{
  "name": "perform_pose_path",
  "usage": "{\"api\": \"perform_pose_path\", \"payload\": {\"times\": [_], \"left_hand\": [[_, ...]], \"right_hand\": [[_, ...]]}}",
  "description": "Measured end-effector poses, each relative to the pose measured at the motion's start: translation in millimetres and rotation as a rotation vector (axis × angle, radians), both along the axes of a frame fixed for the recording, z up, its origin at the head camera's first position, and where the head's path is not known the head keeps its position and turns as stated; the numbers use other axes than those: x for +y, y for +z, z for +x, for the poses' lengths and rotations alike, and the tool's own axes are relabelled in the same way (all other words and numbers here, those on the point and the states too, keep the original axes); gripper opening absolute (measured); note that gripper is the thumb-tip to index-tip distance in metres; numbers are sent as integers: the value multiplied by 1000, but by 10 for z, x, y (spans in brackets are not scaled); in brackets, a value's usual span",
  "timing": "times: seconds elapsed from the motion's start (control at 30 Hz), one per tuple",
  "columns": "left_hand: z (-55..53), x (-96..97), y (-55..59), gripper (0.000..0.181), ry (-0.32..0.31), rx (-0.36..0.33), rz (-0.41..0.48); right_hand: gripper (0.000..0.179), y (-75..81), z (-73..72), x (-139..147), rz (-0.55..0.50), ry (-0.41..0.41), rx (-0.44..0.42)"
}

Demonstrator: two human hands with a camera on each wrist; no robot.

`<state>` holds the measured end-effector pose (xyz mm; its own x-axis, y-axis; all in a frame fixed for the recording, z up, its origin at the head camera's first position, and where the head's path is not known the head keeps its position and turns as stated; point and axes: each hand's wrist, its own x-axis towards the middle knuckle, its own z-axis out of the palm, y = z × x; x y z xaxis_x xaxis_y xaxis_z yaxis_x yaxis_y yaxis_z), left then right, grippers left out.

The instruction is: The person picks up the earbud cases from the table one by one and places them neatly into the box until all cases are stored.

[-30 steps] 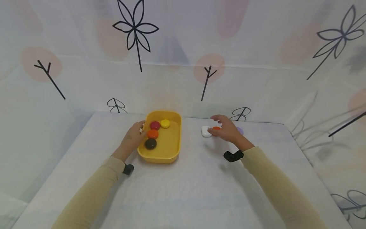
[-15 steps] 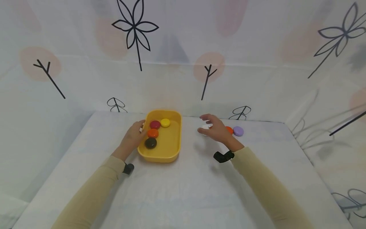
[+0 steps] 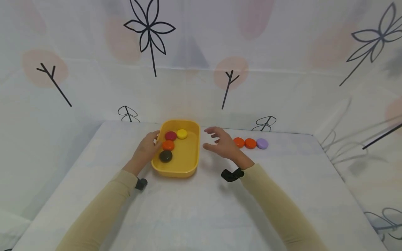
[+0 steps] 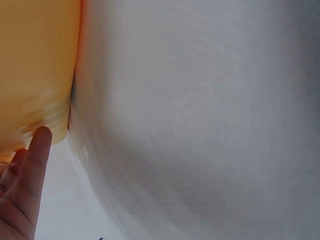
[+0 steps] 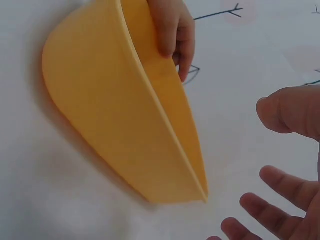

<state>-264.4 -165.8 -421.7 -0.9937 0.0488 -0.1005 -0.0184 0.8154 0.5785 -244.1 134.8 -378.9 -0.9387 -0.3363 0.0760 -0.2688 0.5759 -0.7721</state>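
My left hand (image 3: 146, 149) grips the left rim of a yellow plastic tub (image 3: 183, 168), thumb inside and fingers outside. In the left wrist view, a fingertip (image 4: 44, 135) lies against the tub's outer wall. Inside the tub lie smooth rounded discs: crimson (image 3: 170, 136), yellow (image 3: 182, 134), orange (image 3: 168, 145) and dark (image 3: 165, 156). Just right of the tub, my right hand (image 3: 223, 144) hovers with fingers spread, apart from the tub wall. The right wrist view shows its thumb and fingers (image 5: 280, 187) parted, nothing between them.
Two orange discs, a nearer-left one (image 3: 239, 142) and another (image 3: 250, 143), sit in a row with a lilac disc (image 3: 262, 143) right of my right hand. The white-covered table (image 3: 194, 212) meets a patterned cloth backdrop (image 3: 185, 87) behind the tub.
My right hand has moved left toward the tub, uncovering the orange and lilac discs. A white rounded-square piece seen earlier is no longer visible. The left hand has stayed on the tub.
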Motion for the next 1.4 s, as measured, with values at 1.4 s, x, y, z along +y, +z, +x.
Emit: {"api": "perform_pose_path", "payload": {"times": [1.4], "left_hand": [[26, -2, 41, 55, -4, 21, -5]], "right_hand": [[47, -220, 88, -870, -101, 163, 33]]}}
